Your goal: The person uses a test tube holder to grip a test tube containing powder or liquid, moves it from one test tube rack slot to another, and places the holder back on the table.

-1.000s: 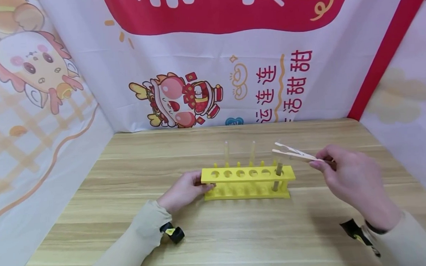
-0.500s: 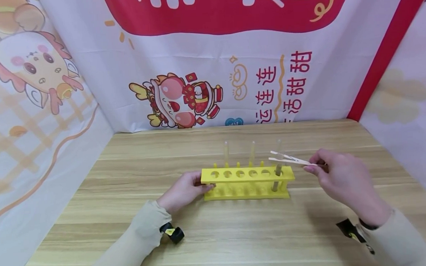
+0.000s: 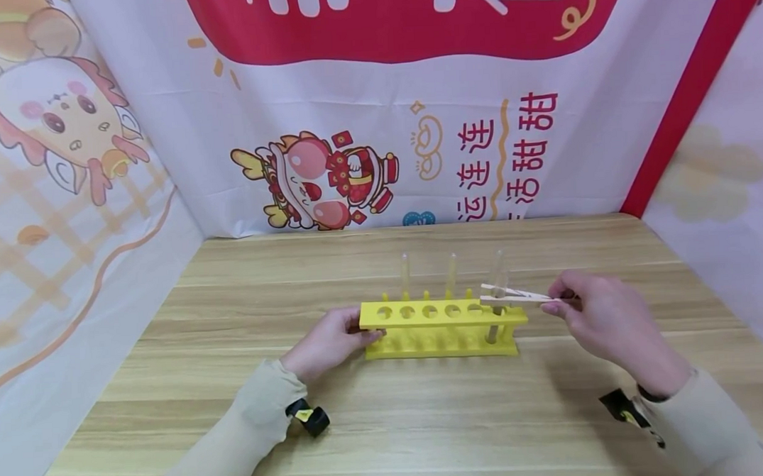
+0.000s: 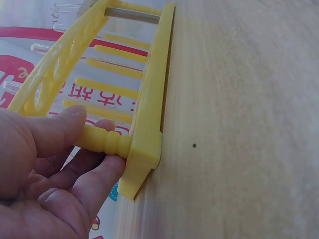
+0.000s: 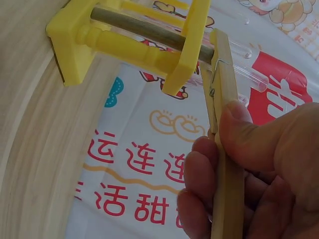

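Observation:
A yellow test-tube rack stands mid-table, seen close in the left wrist view as the rack and in the right wrist view as the rack. My left hand grips its left end post between thumb and fingers. My right hand pinches a wooden test-tube clamp, the clamp reaching the glass tube in the rightmost hole; its tip lies against that tube just above the rack's top plate. Two more clear tubes stand in the back row.
The rack sits on a wooden table walled by printed cloth banners at the back and both sides. A black and yellow wrist strap is on the left arm, another strap on the right.
My right hand has moved left and down, carrying the wooden clamp from above the rack's right end onto the rightmost tube. The left hand and rack have stayed put.

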`<state>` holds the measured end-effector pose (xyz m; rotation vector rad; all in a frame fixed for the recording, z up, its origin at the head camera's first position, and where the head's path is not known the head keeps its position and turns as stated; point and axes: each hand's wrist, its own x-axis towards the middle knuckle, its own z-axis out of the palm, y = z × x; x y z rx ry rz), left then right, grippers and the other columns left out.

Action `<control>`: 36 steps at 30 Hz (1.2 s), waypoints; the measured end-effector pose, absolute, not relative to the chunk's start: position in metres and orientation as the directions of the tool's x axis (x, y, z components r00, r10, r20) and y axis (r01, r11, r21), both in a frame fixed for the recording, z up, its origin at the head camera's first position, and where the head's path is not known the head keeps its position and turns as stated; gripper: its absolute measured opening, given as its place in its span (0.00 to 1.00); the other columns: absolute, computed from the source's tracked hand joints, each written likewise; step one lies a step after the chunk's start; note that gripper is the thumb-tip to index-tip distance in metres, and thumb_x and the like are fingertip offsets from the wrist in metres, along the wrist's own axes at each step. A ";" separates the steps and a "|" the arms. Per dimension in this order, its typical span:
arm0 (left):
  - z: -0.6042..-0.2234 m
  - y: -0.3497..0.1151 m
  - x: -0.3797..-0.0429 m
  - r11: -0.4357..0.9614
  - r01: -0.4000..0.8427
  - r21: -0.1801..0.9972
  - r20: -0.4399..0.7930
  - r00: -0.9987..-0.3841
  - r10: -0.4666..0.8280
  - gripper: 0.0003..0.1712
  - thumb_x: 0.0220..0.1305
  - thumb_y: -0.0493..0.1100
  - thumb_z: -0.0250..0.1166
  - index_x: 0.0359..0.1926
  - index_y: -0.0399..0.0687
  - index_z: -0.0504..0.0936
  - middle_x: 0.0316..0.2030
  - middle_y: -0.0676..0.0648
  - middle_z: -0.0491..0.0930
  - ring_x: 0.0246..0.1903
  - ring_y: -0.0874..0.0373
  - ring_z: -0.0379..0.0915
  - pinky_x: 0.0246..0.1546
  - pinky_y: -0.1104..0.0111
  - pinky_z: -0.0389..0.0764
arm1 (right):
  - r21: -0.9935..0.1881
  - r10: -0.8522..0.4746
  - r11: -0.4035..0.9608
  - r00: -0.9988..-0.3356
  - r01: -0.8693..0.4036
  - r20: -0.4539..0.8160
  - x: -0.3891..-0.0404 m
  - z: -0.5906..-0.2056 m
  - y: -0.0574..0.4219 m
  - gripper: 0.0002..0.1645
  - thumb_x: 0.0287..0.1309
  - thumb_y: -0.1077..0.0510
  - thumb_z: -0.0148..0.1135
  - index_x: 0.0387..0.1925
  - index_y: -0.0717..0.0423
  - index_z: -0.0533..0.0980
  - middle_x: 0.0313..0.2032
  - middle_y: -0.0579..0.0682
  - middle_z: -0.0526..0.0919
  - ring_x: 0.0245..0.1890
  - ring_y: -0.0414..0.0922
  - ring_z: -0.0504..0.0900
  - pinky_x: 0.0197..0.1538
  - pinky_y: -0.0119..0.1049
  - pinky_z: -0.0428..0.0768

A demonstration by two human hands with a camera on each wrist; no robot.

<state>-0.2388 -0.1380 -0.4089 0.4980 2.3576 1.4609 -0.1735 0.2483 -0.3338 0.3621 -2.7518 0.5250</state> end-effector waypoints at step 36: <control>-0.407 -0.137 -0.235 0.408 0.114 0.906 -0.084 -0.896 0.436 0.14 0.67 0.38 0.66 0.53 0.46 0.82 0.47 0.49 0.83 0.43 0.57 0.77 0.45 0.64 0.80 | -0.317 -0.285 0.881 -0.929 -0.351 0.235 -0.182 -0.338 0.255 0.08 0.52 0.60 0.75 0.34 0.54 0.83 0.27 0.43 0.81 0.25 0.41 0.74 0.33 0.44 0.78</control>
